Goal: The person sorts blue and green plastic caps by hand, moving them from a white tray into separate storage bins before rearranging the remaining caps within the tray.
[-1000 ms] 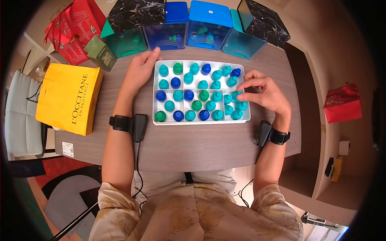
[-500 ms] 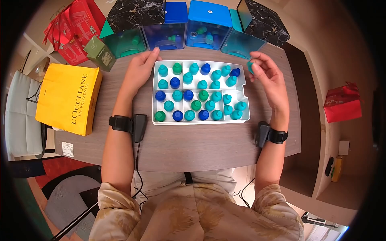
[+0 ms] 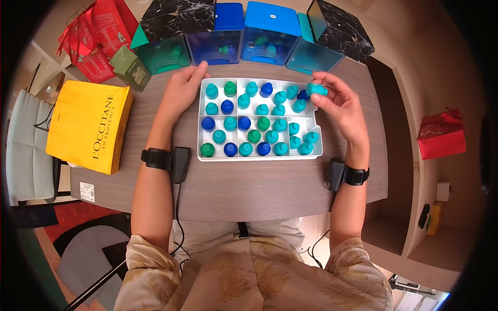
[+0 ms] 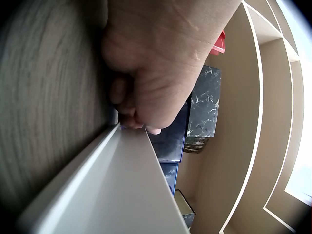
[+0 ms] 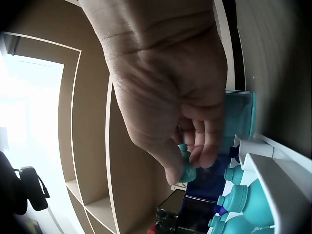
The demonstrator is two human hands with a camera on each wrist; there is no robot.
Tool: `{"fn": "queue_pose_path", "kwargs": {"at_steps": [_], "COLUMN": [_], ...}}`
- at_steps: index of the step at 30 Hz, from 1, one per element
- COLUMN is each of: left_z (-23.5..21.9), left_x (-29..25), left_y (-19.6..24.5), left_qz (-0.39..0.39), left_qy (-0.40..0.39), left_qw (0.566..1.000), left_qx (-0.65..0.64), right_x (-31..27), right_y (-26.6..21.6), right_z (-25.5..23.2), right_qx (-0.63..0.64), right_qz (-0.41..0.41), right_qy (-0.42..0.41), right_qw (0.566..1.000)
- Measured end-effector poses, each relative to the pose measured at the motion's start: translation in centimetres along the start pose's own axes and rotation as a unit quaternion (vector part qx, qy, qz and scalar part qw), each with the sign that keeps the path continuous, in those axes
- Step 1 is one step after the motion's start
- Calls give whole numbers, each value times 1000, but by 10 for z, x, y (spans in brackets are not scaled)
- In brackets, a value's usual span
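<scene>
A white compartment tray (image 3: pixel 306 122) holds several teal, blue and green bottles standing in its sections. Over its upper right corner, my right hand (image 3: pixel 340 106) pinches a teal bottle (image 3: pixel 316 89) between thumb and fingers; the right wrist view shows that teal bottle (image 5: pixel 187 165) at the fingertips of the hand (image 5: pixel 170 92). A dark blue bottle (image 3: pixel 303 95) lies tilted just below it. My left hand (image 3: pixel 181 89) rests at the tray's upper left corner; in the left wrist view the hand (image 4: pixel 156 68) touches the tray's edge (image 4: pixel 117 185), its fingertips partly hidden.
Behind the tray stand a green bin (image 3: pixel 162 56), a dark blue bin (image 3: pixel 213 47), a blue bin (image 3: pixel 270 46) and a teal bin (image 3: pixel 314 58), some with bottles inside. A yellow box (image 3: pixel 88 127) and a small green box (image 3: pixel 130 70) are at the left.
My right hand has lifted a teal bottle out of the lower right compartment, moved up and then a little left above the tray's corner. The left hand stays in place.
</scene>
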State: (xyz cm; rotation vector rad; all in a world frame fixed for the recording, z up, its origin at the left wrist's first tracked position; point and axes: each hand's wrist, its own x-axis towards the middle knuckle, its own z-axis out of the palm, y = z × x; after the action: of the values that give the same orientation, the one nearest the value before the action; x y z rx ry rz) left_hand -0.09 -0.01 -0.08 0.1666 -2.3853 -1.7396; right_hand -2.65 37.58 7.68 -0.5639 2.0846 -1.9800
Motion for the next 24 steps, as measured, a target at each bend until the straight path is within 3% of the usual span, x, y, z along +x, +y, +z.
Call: {"fn": "queue_pose_path", "kwargs": {"at_steps": [2, 11, 17, 24], "left_z": [0, 0, -1, -1], "left_x": [0, 0, 1, 1], "left_y": [0, 1, -2, -3], "left_qz": [1, 0, -2, -5], "left_qy": [-1, -1, -5, -7], "left_qw": [1000, 1000, 1000, 1000], "left_qx": [0, -1, -3, -6], "right_x": [2, 1, -7, -9], "right_y": [6, 8, -3, -1], "right_z": [0, 0, -1, 3], "right_qx": [-3, -27, -175, -232], "right_qz": [-32, -12, 54, 8], "right_qy": [-26, -85, -166, -190], "right_qw": [999, 996, 969, 954]}}
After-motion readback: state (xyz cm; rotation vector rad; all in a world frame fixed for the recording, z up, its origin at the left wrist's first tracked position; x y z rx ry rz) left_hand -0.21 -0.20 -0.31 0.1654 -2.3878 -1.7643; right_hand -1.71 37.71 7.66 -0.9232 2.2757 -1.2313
